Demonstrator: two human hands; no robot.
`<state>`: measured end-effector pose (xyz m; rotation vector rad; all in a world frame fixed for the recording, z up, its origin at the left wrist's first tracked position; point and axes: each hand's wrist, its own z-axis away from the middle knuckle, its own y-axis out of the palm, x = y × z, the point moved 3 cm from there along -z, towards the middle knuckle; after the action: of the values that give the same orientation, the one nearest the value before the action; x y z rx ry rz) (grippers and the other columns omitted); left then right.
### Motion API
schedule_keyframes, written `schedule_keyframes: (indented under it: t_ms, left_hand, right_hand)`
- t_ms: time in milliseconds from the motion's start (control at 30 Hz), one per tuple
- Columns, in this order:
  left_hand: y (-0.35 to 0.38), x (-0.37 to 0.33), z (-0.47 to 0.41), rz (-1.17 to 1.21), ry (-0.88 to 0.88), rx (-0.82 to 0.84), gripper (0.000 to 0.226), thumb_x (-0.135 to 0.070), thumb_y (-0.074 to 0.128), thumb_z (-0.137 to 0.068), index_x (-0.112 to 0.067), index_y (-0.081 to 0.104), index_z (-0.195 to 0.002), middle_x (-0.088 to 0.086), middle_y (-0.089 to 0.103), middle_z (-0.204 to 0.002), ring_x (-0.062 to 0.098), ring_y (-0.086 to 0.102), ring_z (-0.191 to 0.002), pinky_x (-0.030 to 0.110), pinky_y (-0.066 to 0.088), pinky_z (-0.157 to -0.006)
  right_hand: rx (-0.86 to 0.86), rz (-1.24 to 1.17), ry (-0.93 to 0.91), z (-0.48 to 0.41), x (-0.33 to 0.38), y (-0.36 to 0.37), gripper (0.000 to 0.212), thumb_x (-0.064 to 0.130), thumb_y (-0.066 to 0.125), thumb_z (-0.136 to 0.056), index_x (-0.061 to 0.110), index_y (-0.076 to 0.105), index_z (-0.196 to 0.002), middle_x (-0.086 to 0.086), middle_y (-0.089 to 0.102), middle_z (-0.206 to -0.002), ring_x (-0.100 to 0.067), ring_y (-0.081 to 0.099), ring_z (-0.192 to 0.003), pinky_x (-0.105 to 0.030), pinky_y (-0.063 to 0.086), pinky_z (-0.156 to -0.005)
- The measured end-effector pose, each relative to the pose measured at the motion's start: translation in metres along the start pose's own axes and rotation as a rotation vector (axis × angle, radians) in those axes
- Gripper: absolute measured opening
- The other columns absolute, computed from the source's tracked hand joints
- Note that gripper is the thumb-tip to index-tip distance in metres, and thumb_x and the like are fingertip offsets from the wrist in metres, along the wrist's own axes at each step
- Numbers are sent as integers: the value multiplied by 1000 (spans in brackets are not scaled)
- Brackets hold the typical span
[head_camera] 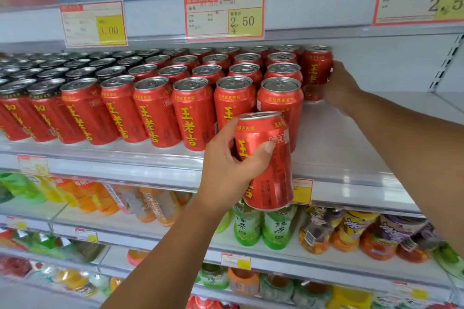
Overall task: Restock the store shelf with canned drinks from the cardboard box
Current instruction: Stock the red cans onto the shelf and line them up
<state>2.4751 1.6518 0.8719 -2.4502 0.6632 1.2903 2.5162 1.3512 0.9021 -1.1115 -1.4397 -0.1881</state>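
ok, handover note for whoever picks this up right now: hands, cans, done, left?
Left hand: grips a red can in front of the shelf edge, not yet placed.
Right hand: grips a second can, upright at the right end of the stocked rows, towards the back.
Done: rows fill the shelf left and middle.
Left: fill the bare right side. Cardboard box not in view.

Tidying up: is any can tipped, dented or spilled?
Nothing stands out. The shelved cans stand upright in rows; the right hand grips the back can, also upright; the left hand holds a spare can.
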Motion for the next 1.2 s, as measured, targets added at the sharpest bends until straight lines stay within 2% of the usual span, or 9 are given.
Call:
schedule_keyframes:
  t_ms: [333, 400, 500, 600, 800, 867, 967, 1067, 1200]
  left_hand:
    - [2, -8, 1, -3, -34, -1, 37, -46, 66, -74, -26, 64, -106, -11, 72, -92, 7, 68, -88, 23, 52, -76]
    - [3, -11, 3, -16, -48, -5, 36, -46, 66, -74, -30, 64, -106, -11, 72, -94, 9, 68, -90, 25, 53, -78]
    - [5, -18, 7, -46, -79, -5, 37, -48, 67, -74, -30, 63, -107, -14, 71, -96, 8, 68, -92, 24, 53, -79]
    - [8, -31, 9, -40, -137, 33, 41, -43, 74, -72, -28, 65, -109, -15, 72, -98, 5, 68, -92, 19, 52, -78]
    - [30, -57, 18, 99, -159, 65, 48, -15, 79, -73, -21, 64, -118, -5, 75, -105, 9, 70, -97, 18, 53, -79]
    - [42, -65, 17, 123, -156, 73, 49, -9, 79, -72, -23, 65, -117, -5, 75, -105, 9, 70, -97, 19, 53, -79]
    - [53, -76, 13, 117, -150, 129, 51, -5, 78, -75, -23, 64, -121, -5, 74, -107, 8, 70, -99, 18, 54, -78]
    - [49, -74, 12, -54, -113, 187, 55, -25, 77, -79, -27, 58, -131, -12, 69, -120, -1, 63, -110, 15, 50, -88]
    - [23, -40, 17, -730, -37, 245, 64, -53, 76, -75, -29, 60, -132, -14, 58, -130, 3, 49, -122, 8, 29, -98]
  right_hand:
    - [-17, -29, 188, 26, 5, -13, 85, 44, 67, -85, 12, 22, -149, -13, 43, -145, -31, 50, -124, -37, 43, -95]
    - [-25, -31, 109, 58, 14, -29, 74, 44, 64, -87, 18, 29, -147, -9, 48, -140, -26, 55, -117, -34, 45, -94]
    - [-64, -102, -26, 124, 21, -52, 44, 34, 59, -90, 28, 48, -133, 2, 64, -117, -13, 63, -91, -24, 48, -72]
    - [27, -257, -141, 183, 24, -57, 29, 26, 64, -87, 36, 59, -113, 8, 69, -101, -11, 65, -96, -37, 52, -90]
    - [433, -317, -231, 260, 54, -48, 84, 39, 84, -70, 61, 28, -128, 35, 52, -119, 13, 54, -107, -10, 48, -84]
    - [374, -295, -264, 263, 57, -49, 84, 26, 84, -71, 56, 31, -129, 37, 53, -117, 17, 52, -106, -4, 46, -79]
    - [178, -270, -272, 255, 58, -57, 76, 28, 87, -66, 52, 43, -123, 26, 58, -117, 13, 54, -105, -11, 50, -84]
    - [87, -254, -245, 234, 54, -65, 70, 25, 88, -63, 43, 47, -117, 23, 59, -111, 16, 54, -98, -7, 45, -80]
    - [-14, -167, -174, 189, 42, -72, 72, 15, 86, -67, 23, 47, -127, 12, 55, -111, 1, 54, -97, -13, 41, -78]
